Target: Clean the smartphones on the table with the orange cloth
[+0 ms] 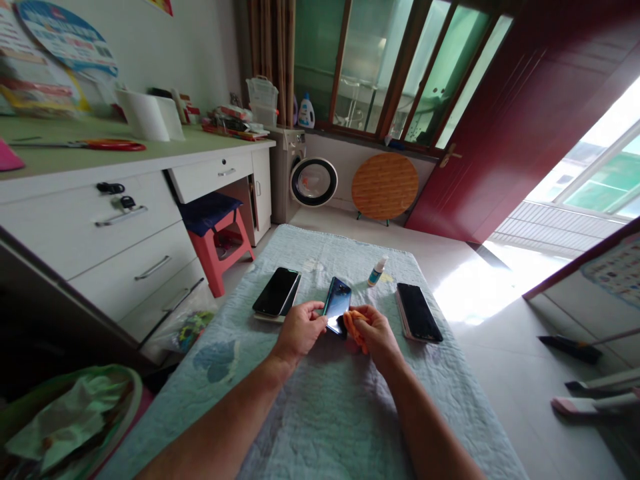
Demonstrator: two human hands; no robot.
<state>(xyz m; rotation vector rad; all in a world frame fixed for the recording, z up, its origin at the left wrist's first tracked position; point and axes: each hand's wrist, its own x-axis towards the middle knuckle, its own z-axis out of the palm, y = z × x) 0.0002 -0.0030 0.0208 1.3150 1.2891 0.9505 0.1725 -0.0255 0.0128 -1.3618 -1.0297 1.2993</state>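
Note:
My left hand (300, 328) grips the near left edge of a dark blue phone (337, 301), tilted up off the pale quilted cloth (320, 413) that covers the table. My right hand (376, 333) is closed round a bunched orange cloth (353, 319) pressed against the phone's near right edge. A stack of phones (277, 292) lies to the left. Another stack with a black phone on top (419, 312) lies to the right. A small spray bottle (377, 271) stands just beyond the held phone.
A white desk with drawers (125, 220) runs along the left, a red stool (219, 237) beneath it. A bin with a green bag (65, 420) sits at the near left. A washing machine (300, 175), a round wooden tabletop (385, 186) and a red door (520, 127) stand beyond.

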